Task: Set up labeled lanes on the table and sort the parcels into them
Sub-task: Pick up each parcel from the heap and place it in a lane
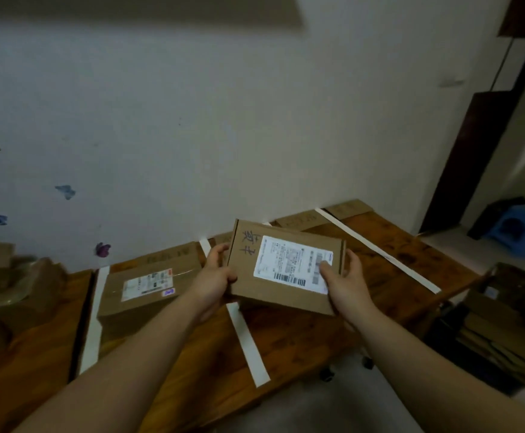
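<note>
Above the taped table [392,251], your left hand [215,273] and right hand [345,282] curl round a parcel [264,296]; misreading its label [289,260] would missort it.

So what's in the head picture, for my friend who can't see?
A left hand and right hand hold a labelled cardboard parcel above a wooden table. White tape strips mark lanes; another box lies in one.
</note>
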`<state>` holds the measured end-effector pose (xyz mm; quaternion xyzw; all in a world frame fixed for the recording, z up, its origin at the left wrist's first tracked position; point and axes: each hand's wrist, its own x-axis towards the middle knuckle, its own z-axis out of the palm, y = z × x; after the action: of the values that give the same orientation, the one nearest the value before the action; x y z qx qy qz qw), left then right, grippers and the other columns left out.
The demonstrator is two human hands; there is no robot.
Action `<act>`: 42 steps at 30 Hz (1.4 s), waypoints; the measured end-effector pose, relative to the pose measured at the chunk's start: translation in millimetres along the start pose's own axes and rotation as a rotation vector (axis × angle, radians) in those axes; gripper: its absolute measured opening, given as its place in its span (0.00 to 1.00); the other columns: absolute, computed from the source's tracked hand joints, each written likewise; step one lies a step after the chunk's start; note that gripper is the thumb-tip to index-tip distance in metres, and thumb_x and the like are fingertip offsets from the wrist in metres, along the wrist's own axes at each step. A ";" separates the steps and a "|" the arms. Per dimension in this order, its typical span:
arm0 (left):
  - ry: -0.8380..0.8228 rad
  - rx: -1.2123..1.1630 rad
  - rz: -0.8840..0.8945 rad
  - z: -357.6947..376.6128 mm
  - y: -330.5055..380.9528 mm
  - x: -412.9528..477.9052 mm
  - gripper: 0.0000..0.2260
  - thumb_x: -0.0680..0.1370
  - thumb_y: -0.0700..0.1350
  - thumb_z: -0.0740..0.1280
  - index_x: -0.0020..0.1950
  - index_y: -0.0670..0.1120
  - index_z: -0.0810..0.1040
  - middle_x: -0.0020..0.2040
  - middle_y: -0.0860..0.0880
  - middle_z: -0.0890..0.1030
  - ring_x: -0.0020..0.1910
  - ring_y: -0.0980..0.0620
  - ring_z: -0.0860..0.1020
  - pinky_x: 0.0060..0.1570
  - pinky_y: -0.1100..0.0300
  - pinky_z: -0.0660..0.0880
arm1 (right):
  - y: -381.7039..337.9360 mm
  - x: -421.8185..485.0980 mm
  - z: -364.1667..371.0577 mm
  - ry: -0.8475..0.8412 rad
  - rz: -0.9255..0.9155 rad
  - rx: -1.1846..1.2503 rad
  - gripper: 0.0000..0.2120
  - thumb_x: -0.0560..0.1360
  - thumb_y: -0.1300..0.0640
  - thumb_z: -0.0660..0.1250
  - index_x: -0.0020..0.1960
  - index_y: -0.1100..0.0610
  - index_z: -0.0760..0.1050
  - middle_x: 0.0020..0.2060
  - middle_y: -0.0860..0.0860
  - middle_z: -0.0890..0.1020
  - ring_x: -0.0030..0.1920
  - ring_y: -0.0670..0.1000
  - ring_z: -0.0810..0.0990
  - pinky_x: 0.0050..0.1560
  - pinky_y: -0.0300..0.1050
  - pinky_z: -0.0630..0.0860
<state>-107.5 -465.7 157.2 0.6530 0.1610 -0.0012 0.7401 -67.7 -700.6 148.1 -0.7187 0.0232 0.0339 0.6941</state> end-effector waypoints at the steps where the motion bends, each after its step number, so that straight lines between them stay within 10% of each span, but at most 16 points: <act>1: -0.017 0.026 -0.026 3.6 -3.6 9.3 0.28 0.73 0.32 0.58 0.62 0.64 0.64 0.56 0.46 0.73 0.49 0.40 0.79 0.40 0.47 0.80 | 4.0 6.7 -5.9 0.008 0.023 0.008 0.33 0.77 0.56 0.66 0.75 0.42 0.51 0.64 0.53 0.73 0.51 0.50 0.79 0.40 0.45 0.78; 11: 0.016 0.208 -0.035 10.8 -1.6 163.9 0.15 0.78 0.40 0.59 0.60 0.57 0.72 0.49 0.50 0.80 0.43 0.52 0.81 0.32 0.61 0.77 | 41.5 113.9 1.2 -0.091 0.113 -0.362 0.21 0.71 0.60 0.72 0.58 0.51 0.64 0.57 0.52 0.74 0.46 0.48 0.78 0.31 0.35 0.76; 16: 0.040 0.470 0.106 8.7 12.7 225.9 0.12 0.78 0.45 0.64 0.60 0.54 0.75 0.57 0.48 0.80 0.44 0.59 0.79 0.33 0.71 0.73 | 28.6 166.1 24.5 -0.405 0.066 -0.508 0.30 0.75 0.58 0.68 0.72 0.46 0.60 0.60 0.47 0.73 0.52 0.49 0.78 0.41 0.42 0.81; 20: 0.190 0.575 0.179 8.3 18.0 252.2 0.32 0.76 0.50 0.68 0.76 0.54 0.54 0.75 0.46 0.58 0.70 0.46 0.65 0.64 0.55 0.68 | 29.1 198.2 37.6 -0.434 0.009 -0.382 0.31 0.76 0.61 0.65 0.73 0.42 0.58 0.62 0.45 0.74 0.59 0.50 0.77 0.49 0.48 0.81; 26: 0.011 1.138 -0.066 8.6 -29.1 260.1 0.35 0.72 0.62 0.67 0.74 0.53 0.59 0.75 0.45 0.59 0.72 0.42 0.59 0.69 0.45 0.62 | 50.8 274.5 18.8 -0.230 0.035 -0.319 0.25 0.77 0.61 0.65 0.68 0.42 0.63 0.52 0.38 0.76 0.43 0.41 0.77 0.31 0.33 0.74; 29: -0.095 1.392 -0.216 17.9 -62.9 258.8 0.40 0.70 0.67 0.65 0.76 0.55 0.53 0.76 0.46 0.52 0.75 0.40 0.48 0.71 0.41 0.53 | 82.5 307.2 11.9 -0.274 0.062 -0.497 0.27 0.77 0.60 0.64 0.73 0.48 0.60 0.61 0.48 0.76 0.51 0.46 0.77 0.41 0.39 0.76; 35: 0.037 1.406 -0.271 26.4 -89.3 261.8 0.43 0.69 0.63 0.68 0.76 0.58 0.46 0.78 0.51 0.42 0.75 0.43 0.39 0.69 0.36 0.47 | 150.5 332.5 23.0 -0.506 0.266 -0.431 0.27 0.80 0.62 0.58 0.76 0.48 0.57 0.65 0.56 0.74 0.57 0.56 0.78 0.55 0.51 0.78; 42: 0.082 1.286 -0.347 25.1 -93.5 258.5 0.43 0.70 0.60 0.70 0.76 0.59 0.45 0.77 0.54 0.40 0.75 0.44 0.36 0.70 0.40 0.42 | 174.6 344.2 32.6 -0.581 0.048 -1.012 0.30 0.77 0.55 0.63 0.75 0.52 0.55 0.64 0.58 0.67 0.63 0.58 0.67 0.59 0.48 0.69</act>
<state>123.7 -449.9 7.2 0.9283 0.2591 -0.1911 0.1858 260.8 -669.5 -54.8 -0.9213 -0.1708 0.2522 0.2415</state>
